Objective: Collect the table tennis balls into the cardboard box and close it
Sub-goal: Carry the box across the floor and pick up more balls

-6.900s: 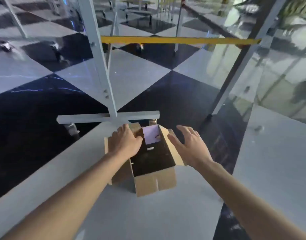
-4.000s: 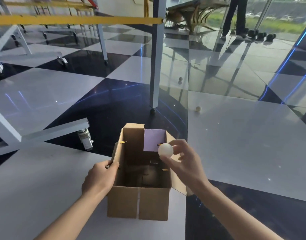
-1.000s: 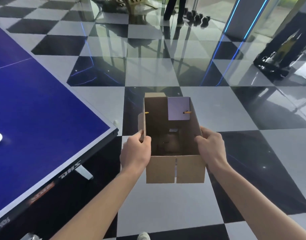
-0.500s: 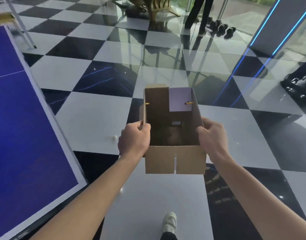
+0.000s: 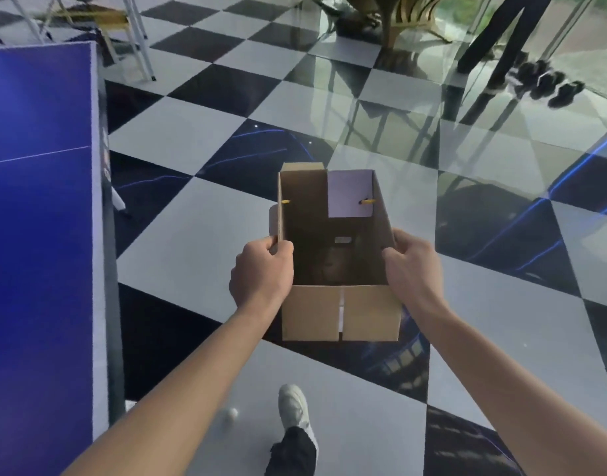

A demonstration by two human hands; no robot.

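Left hand (image 5: 262, 273) and right hand (image 5: 412, 269) grip the open cardboard box (image 5: 339, 312) by its side walls — fingers curled over rims, carried above floor; one ball (image 5: 232, 413) lies below.

Nothing here can be read; the pale lilac label (image 5: 350, 194) on the inner wall of the cardboard box (image 5: 339, 312) appears blank; a small white sticker (image 5: 343, 239) deeper inside is too small to make out; marks along the blue table (image 5: 101, 173) edge are blurred.

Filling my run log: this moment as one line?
left hand grips cardboard box left wall | right hand grips right wall | box open | ball on floor
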